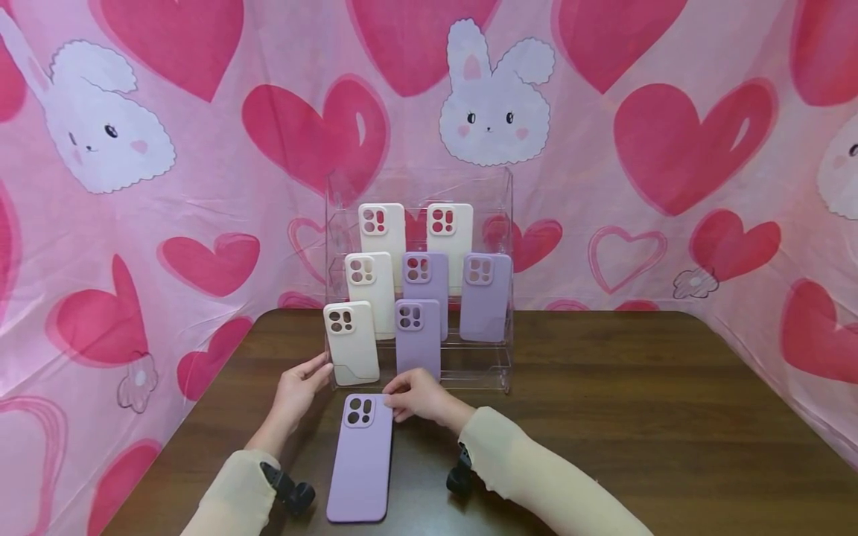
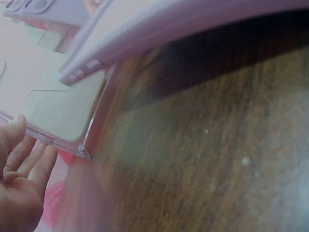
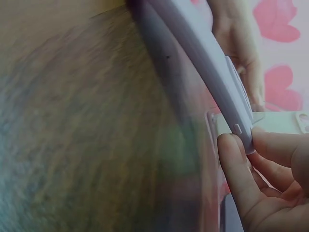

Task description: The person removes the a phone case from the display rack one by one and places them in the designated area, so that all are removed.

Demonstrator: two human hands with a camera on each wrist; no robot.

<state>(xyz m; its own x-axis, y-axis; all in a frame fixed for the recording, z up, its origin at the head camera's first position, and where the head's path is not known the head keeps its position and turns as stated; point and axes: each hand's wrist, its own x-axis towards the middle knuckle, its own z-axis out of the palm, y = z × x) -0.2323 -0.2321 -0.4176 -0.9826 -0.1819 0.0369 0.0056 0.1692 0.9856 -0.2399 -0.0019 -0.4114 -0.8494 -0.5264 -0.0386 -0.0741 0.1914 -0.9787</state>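
Note:
A lilac phone case (image 1: 360, 461) is tilted above the table, its camera cutouts toward the stand. My right hand (image 1: 422, 396) pinches the upper right corner of that case between thumb and fingers; the right wrist view shows the thumb (image 3: 236, 166) on one face. The clear acrylic display stand (image 1: 469, 380) holds several white and lilac cases in stepped rows. My left hand (image 1: 295, 394) touches the stand's lower left side with fairly straight fingers, beside a white phone case (image 1: 353, 344). In the front row a lilac case (image 1: 418, 335) stands just behind my right hand.
The stand rests on a dark brown wooden table (image 1: 623, 402). White cases (image 1: 450, 238) fill part of the top tier, and another lilac case (image 1: 484, 298) leans at the right of the middle tier. A pink heart-and-rabbit cloth (image 1: 415, 134) hangs behind.

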